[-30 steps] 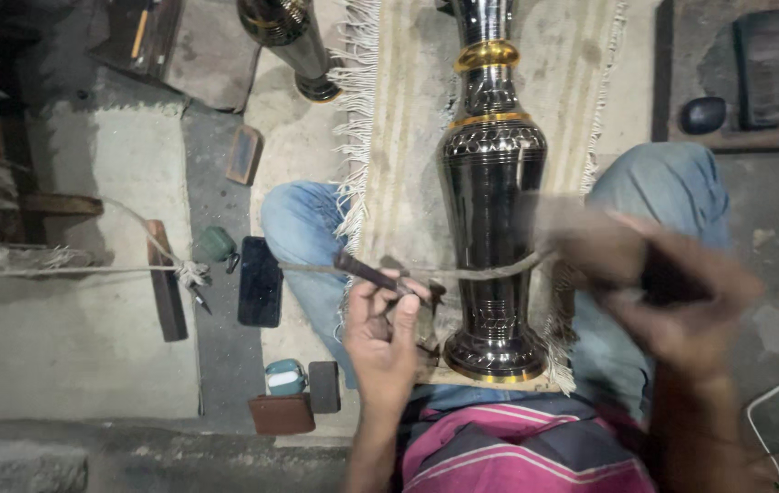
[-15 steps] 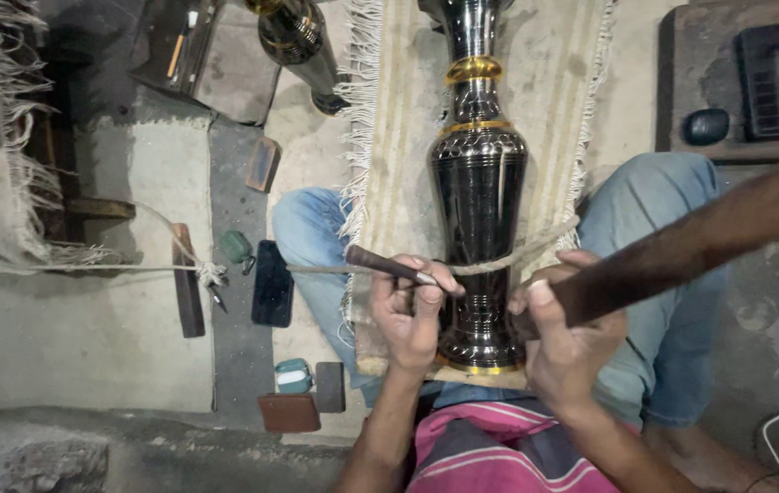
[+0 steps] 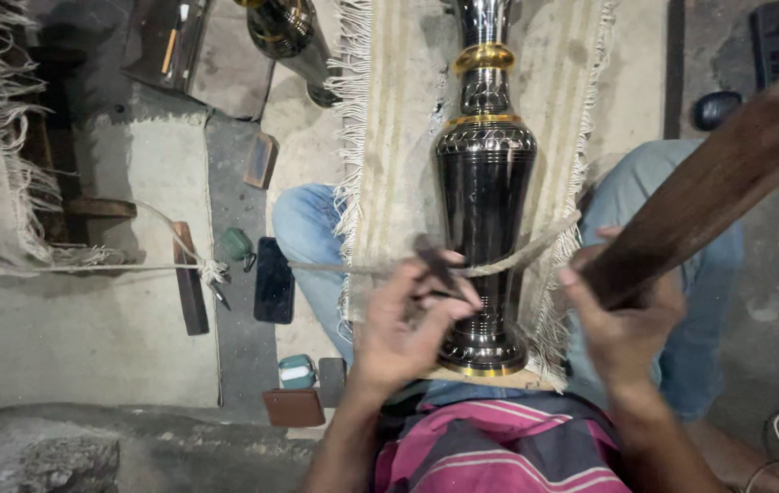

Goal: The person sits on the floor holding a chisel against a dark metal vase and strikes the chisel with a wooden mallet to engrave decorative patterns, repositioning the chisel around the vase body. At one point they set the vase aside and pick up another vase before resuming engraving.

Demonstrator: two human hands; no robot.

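vase [image 3: 484,228]: black, gold bands (engraved) | cloth [image 3: 499,447]: pink-grey stripes

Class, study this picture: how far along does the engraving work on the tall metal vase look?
Done: patterned bands show on the vase shoulder and neck. In hand: the left hand sets a small chisel on the lower body while the right hand raises a wooden mallet. Left: the dark belly looks plain.

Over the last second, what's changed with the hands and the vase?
The right hand came in from the right side to beside the vase and raised its wooden stick up and rightward. The left hand kept its small dark tool against the vase. Vase, rope and mat stayed put.
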